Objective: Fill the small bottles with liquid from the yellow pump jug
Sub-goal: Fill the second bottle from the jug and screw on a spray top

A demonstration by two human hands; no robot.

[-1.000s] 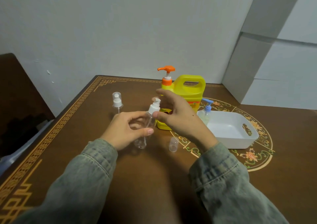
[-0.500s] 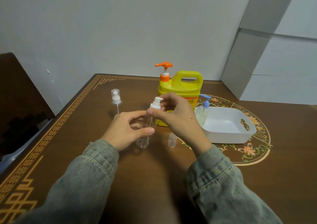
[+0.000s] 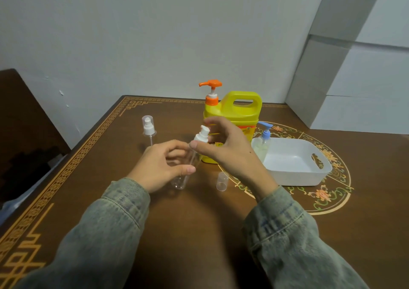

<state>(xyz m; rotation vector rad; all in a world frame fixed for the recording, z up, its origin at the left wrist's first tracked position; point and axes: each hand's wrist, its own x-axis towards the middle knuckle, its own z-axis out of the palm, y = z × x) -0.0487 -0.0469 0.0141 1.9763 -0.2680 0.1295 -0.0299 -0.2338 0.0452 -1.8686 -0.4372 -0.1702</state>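
Clear bottle at table centre, tilted, neck leaning toward 1 o'clock, base just above or touching the table; cannot tell which. It looks empty. Left hand wraps its lower body, thumb and fingers closed around it. Right hand pinches the white pump top at the collar between thumb and fingertips.

Change over the last second: small. Both hands kept their grips; the right hand's fingers shifted around the collar and the bottle stands a little more upright than a second ago. The pump top is still seated on the neck, not lifted off. Reads as unscrewing in progress, judged from the finger shuffle and steady left-hand hold. Meaning for the task: this bottle is not yet open, so no filling can start.

Outward from the bottle:
- 3 o'clock, just beside: a loose clear cap standing on the table, probably this bottle's overcap.
- 12 to 1 o'clock, close behind the right hand: yellow pump jug, orange pump head with spout pointing to 9 o'clock, untouched.
- 10 o'clock, apart: second small bottle, white pump under a clear cap, upright, closed.
- 2 to 3 o'clock: white basket, holding a blue-pump bottle in its near-left corner with pale liquid in it.

Next need, as a guess: top off, neck brought under the jug spout.
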